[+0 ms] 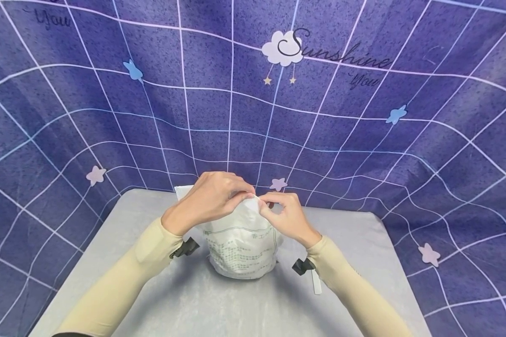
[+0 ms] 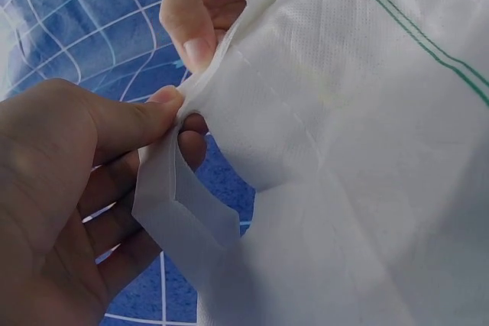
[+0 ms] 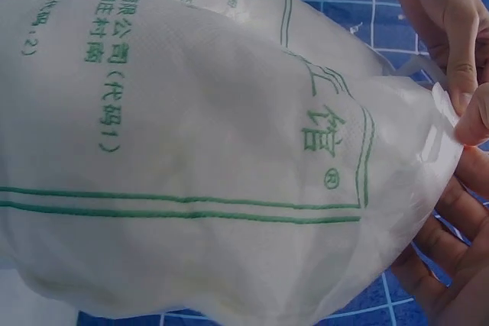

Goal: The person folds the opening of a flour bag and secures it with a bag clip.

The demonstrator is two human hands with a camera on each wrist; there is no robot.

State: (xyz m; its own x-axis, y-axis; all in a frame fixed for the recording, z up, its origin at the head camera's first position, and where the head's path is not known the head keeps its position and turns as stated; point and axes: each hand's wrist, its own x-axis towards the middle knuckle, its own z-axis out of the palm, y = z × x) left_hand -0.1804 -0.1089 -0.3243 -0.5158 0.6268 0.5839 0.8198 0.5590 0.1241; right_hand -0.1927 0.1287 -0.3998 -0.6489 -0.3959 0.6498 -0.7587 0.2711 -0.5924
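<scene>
A white bag (image 1: 240, 255) with green printed lettering and a green double-line border stands bulging and upright on the table. At its top edge, my left hand (image 1: 212, 196) pinches the white hem (image 2: 200, 85) between thumb and fingers. Close beside it, my right hand (image 1: 288, 216) pinches the same edge from the other side. In the left wrist view a folded flap (image 2: 157, 188) of the edge hangs below the left thumb, its other fingers behind it. The right wrist view shows the right hand's lower fingers (image 3: 458, 208) spread behind the gathered top.
A grey cloth-covered table (image 1: 147, 299) carries the bag. Behind it and along both sides hangs a purple-blue curtain (image 1: 211, 107) with grid lines and stars. A short white strip (image 1: 316, 283) shows beside the right sleeve, and a black piece (image 1: 187, 247) sits at the left wrist.
</scene>
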